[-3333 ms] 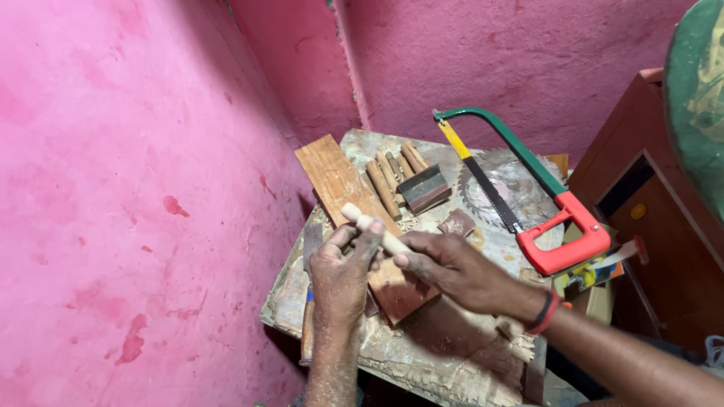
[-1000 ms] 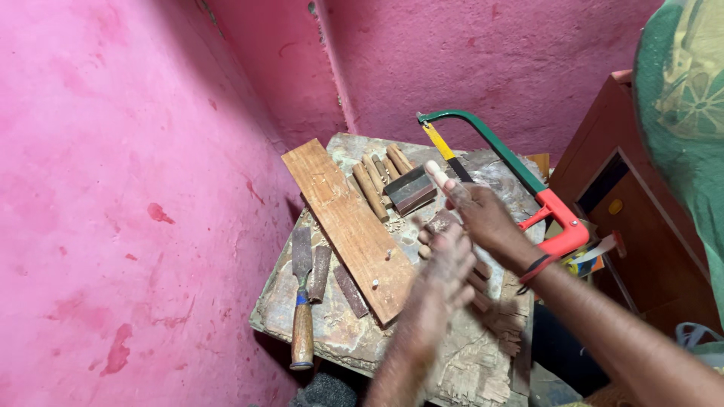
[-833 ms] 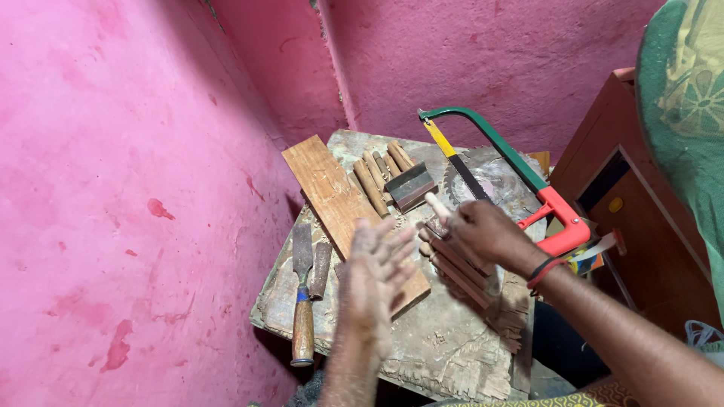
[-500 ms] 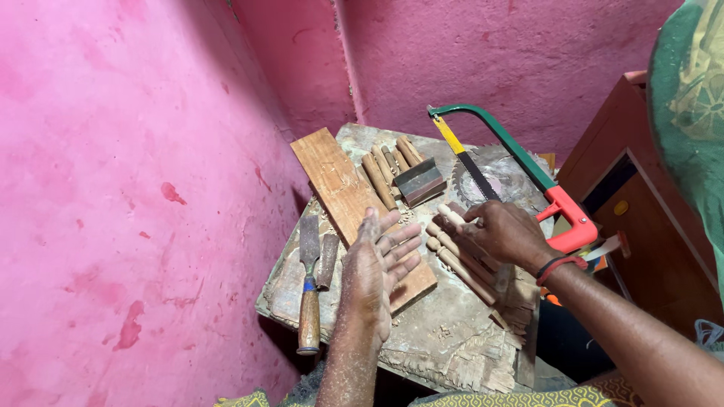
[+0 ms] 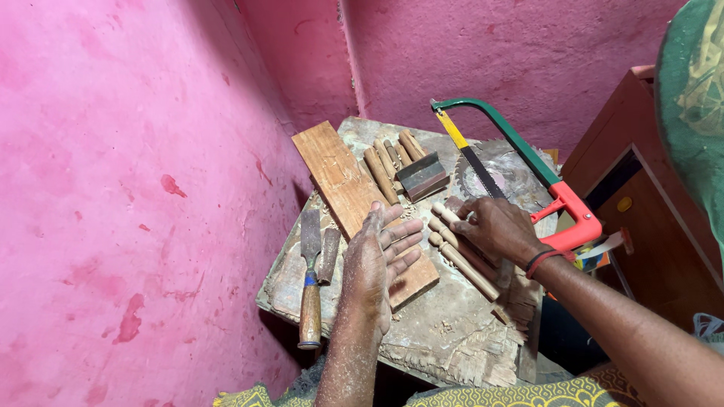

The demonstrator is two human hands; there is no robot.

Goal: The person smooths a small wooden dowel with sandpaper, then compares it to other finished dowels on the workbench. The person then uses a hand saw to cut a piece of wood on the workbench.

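Observation:
My left hand point(image 5: 381, 260) is open with fingers spread, dusted with sawdust, lying flat on the near end of a long wooden plank point(image 5: 337, 177). My right hand point(image 5: 498, 226) curls its fingers round the top of a pale turned wooden spindle point(image 5: 446, 216). Under that hand, two more spindles point(image 5: 466, 264) lie side by side on the worn work table point(image 5: 445, 343), just right of the plank. The two hands are a short gap apart.
A chisel with a wooden handle point(image 5: 309, 283) and a small wood piece point(image 5: 329, 255) lie left of the plank. Several dowels point(image 5: 386, 160), a dark block point(image 5: 422, 175), a green-and-red hacksaw point(image 5: 528, 162) and a circular saw blade point(image 5: 498, 181) lie behind. Pink walls stand close on the left and behind; a wooden cabinet point(image 5: 641, 173) is on the right.
My right hand came down from above the hacksaw and set the spindle beside the others on the table. My left hand moved left and flattened, open, on the plank.

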